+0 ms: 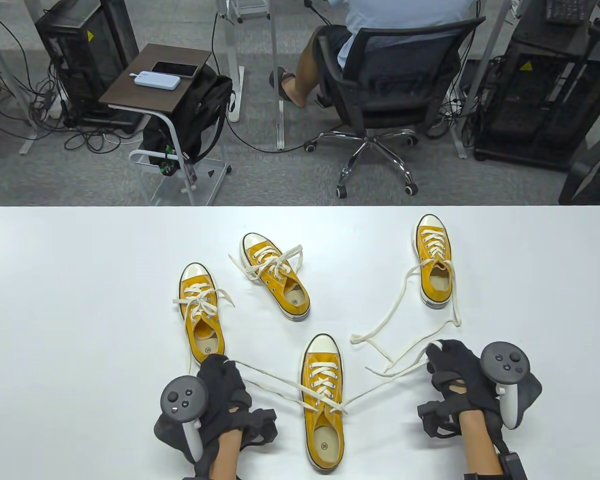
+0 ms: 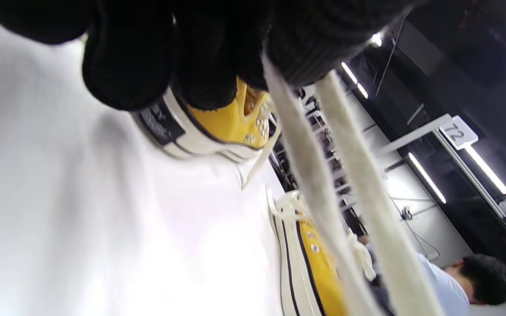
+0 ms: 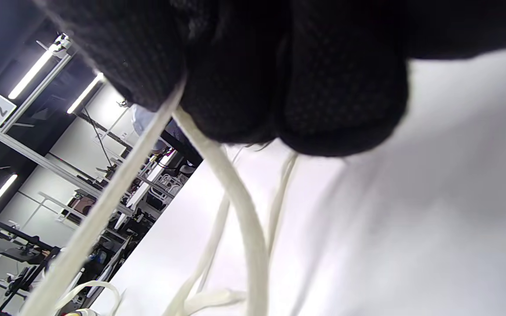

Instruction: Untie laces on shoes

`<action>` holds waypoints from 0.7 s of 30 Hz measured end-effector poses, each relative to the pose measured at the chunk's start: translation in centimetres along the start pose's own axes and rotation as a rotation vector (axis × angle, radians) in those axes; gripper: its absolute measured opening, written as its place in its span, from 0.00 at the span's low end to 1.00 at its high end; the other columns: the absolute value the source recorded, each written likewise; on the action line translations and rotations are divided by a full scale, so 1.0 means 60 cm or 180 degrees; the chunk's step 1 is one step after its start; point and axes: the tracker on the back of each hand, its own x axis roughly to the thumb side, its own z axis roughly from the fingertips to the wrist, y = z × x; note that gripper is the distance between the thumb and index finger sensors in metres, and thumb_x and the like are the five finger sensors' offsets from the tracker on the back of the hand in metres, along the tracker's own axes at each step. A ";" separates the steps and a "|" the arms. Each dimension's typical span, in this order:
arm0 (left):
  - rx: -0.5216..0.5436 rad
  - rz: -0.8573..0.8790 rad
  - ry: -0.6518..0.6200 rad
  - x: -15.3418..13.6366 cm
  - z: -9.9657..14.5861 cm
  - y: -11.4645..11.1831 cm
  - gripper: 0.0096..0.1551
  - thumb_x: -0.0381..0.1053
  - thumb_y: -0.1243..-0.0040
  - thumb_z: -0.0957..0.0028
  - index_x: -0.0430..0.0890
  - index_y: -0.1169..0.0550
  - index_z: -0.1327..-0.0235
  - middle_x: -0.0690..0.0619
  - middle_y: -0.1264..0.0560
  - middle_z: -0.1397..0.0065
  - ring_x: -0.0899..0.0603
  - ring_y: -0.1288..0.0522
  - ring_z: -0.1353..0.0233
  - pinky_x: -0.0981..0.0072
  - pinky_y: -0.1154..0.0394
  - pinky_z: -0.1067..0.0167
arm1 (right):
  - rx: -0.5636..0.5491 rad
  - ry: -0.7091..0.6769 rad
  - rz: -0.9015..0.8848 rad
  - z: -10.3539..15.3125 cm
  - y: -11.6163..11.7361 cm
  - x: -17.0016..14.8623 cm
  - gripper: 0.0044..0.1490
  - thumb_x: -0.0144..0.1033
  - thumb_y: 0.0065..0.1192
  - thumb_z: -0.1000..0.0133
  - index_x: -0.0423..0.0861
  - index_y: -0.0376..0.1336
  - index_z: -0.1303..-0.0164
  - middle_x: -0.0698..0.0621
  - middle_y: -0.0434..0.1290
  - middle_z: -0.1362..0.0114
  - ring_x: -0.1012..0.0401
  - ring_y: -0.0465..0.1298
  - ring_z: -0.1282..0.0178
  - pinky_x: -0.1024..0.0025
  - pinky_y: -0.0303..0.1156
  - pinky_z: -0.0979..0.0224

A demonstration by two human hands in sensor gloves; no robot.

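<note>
Several yellow canvas shoes with cream laces lie on the white table [image 1: 55, 300]. The nearest shoe [image 1: 323, 400] sits between my hands, toe away from me. My left hand [image 1: 221, 372] pinches its left lace [image 1: 270, 382], pulled taut out to the left; the strands show in the left wrist view [image 2: 305, 175]. My right hand [image 1: 437, 352] pinches its right lace [image 1: 385, 385], pulled taut to the right, also in the right wrist view [image 3: 117, 206]. The far right shoe [image 1: 434, 260] has loose laces [image 1: 395, 310] trailing toward my right hand.
Two more shoes with tied bows lie at left [image 1: 201, 312] and centre [image 1: 275, 275]; my left hand is beside the left one's heel [image 2: 178, 131]. Beyond the table's far edge stand a side table [image 1: 155, 80] and an occupied office chair [image 1: 395, 80].
</note>
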 end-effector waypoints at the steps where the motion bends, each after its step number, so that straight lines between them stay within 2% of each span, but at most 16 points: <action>1: 0.0057 -0.0016 -0.0005 -0.001 -0.002 0.006 0.23 0.54 0.43 0.46 0.50 0.23 0.40 0.44 0.22 0.35 0.35 0.20 0.45 0.47 0.22 0.55 | 0.0012 0.0015 0.0004 -0.001 0.000 -0.002 0.24 0.44 0.74 0.51 0.44 0.74 0.50 0.45 0.84 0.60 0.50 0.84 0.69 0.54 0.78 0.67; 5: 0.0153 -0.0172 -0.0063 -0.002 -0.006 0.018 0.23 0.55 0.42 0.47 0.50 0.22 0.41 0.45 0.22 0.35 0.35 0.20 0.46 0.47 0.22 0.55 | 0.0022 0.0013 0.0159 -0.003 0.008 -0.003 0.24 0.42 0.77 0.54 0.43 0.76 0.52 0.45 0.86 0.61 0.50 0.84 0.71 0.54 0.78 0.68; 9: 0.0132 -0.0443 -0.0280 0.007 -0.004 0.011 0.20 0.52 0.38 0.48 0.53 0.16 0.44 0.46 0.18 0.39 0.35 0.19 0.47 0.47 0.22 0.56 | 0.0104 -0.0089 0.0479 0.001 0.026 0.006 0.25 0.37 0.77 0.54 0.41 0.76 0.49 0.42 0.86 0.56 0.48 0.85 0.68 0.53 0.78 0.66; 11: -0.0053 -0.0757 -0.0300 0.016 -0.002 0.003 0.22 0.51 0.39 0.47 0.54 0.15 0.42 0.46 0.18 0.38 0.35 0.19 0.46 0.47 0.22 0.55 | 0.0236 -0.0140 0.0649 0.003 0.037 0.011 0.26 0.34 0.75 0.52 0.40 0.75 0.45 0.41 0.86 0.52 0.48 0.84 0.66 0.52 0.78 0.65; 14: -0.0500 -0.1089 -0.0279 0.025 0.000 -0.013 0.26 0.46 0.42 0.46 0.50 0.19 0.34 0.43 0.22 0.31 0.34 0.21 0.41 0.46 0.23 0.51 | 0.0402 -0.0154 0.0942 0.007 0.049 0.017 0.29 0.29 0.72 0.50 0.38 0.71 0.38 0.38 0.83 0.44 0.46 0.84 0.61 0.51 0.78 0.61; 18: -0.0472 -0.1168 -0.0336 0.035 0.004 -0.010 0.28 0.43 0.43 0.47 0.48 0.21 0.31 0.41 0.25 0.29 0.33 0.23 0.39 0.45 0.24 0.49 | 0.0242 -0.0268 0.1135 0.015 0.046 0.030 0.33 0.30 0.71 0.49 0.38 0.67 0.32 0.35 0.79 0.39 0.44 0.82 0.56 0.50 0.77 0.58; 21: -0.0489 -0.1016 -0.0357 0.038 0.006 -0.001 0.28 0.45 0.43 0.46 0.49 0.21 0.30 0.41 0.25 0.29 0.32 0.24 0.38 0.44 0.25 0.48 | 0.0114 -0.0493 0.1174 0.029 0.039 0.053 0.35 0.35 0.71 0.49 0.38 0.65 0.31 0.33 0.78 0.37 0.42 0.81 0.54 0.48 0.76 0.56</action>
